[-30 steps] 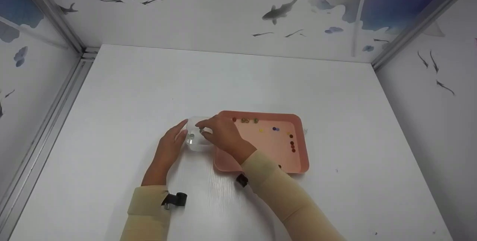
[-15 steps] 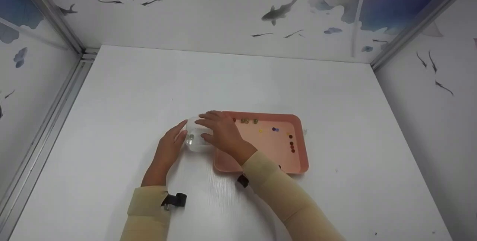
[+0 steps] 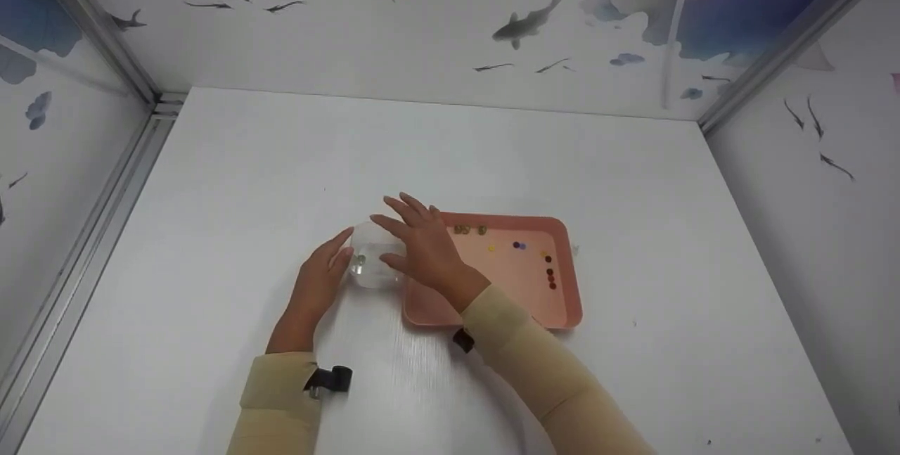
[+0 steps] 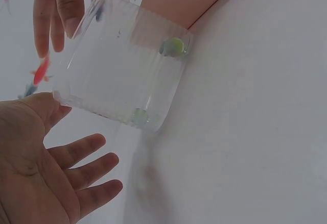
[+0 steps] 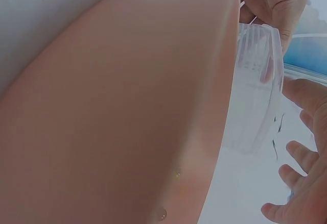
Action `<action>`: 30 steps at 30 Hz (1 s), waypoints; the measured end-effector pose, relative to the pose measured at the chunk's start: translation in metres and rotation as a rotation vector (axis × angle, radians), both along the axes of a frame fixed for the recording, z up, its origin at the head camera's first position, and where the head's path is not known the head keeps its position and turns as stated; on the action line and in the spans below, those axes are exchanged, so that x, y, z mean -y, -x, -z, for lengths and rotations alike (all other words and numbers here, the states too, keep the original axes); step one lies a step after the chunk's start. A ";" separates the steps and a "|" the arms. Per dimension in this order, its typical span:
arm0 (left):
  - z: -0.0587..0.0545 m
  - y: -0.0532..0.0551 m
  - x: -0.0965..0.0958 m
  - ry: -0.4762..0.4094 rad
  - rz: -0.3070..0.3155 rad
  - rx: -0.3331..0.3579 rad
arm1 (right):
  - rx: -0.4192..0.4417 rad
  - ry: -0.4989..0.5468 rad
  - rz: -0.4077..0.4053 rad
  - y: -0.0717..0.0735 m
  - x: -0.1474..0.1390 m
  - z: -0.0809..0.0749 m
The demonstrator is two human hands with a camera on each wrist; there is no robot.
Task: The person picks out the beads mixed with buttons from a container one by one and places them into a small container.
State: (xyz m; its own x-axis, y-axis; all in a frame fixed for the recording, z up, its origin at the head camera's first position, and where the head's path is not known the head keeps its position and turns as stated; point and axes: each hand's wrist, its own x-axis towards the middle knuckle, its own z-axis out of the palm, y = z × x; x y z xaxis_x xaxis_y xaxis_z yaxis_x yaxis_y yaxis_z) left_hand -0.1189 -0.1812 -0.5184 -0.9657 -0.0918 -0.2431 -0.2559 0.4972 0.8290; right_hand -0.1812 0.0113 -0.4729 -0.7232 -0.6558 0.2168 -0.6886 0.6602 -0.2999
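Two marbles [image 4: 176,47] sit in the mid-frame tub [image 3: 374,273]; beads [image 3: 552,272] remain in the tray [image 3: 485,300]; left hand [image 3: 320,280], right hand [image 3: 427,251]: fingers extended.

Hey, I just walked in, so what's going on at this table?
A person in beige sleeves is working bare-handed at a white table. The left-hand grip touches the side of a see-through container with small glassy balls at the bottom. The right-hand grip is spread over the container and the left end of a pink tray, with nothing visibly held. More small coloured pieces lie scattered in the tray.
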 end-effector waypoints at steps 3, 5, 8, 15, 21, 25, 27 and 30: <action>0.001 0.000 0.000 -0.005 -0.002 -0.002 | 0.000 -0.007 0.008 0.000 -0.002 -0.001; 0.001 0.001 0.001 -0.010 -0.005 -0.002 | -0.006 -0.019 0.013 0.001 -0.003 -0.001; 0.003 0.001 0.000 -0.015 -0.012 -0.002 | -0.001 -0.051 0.031 0.001 -0.006 -0.003; 0.003 0.002 -0.001 -0.005 -0.017 0.003 | 0.026 -0.138 0.081 0.001 -0.014 -0.012; 0.003 0.002 -0.002 0.010 -0.017 0.006 | 0.018 -0.175 0.099 0.001 -0.020 -0.018; 0.002 0.001 -0.002 0.007 -0.017 0.003 | 0.034 -0.170 0.116 0.003 -0.024 -0.021; 0.001 0.001 -0.002 0.004 -0.018 -0.001 | 0.044 -0.172 0.123 0.004 -0.027 -0.022; 0.001 0.000 -0.001 0.002 -0.018 -0.006 | 0.057 -0.175 0.133 0.006 -0.031 -0.023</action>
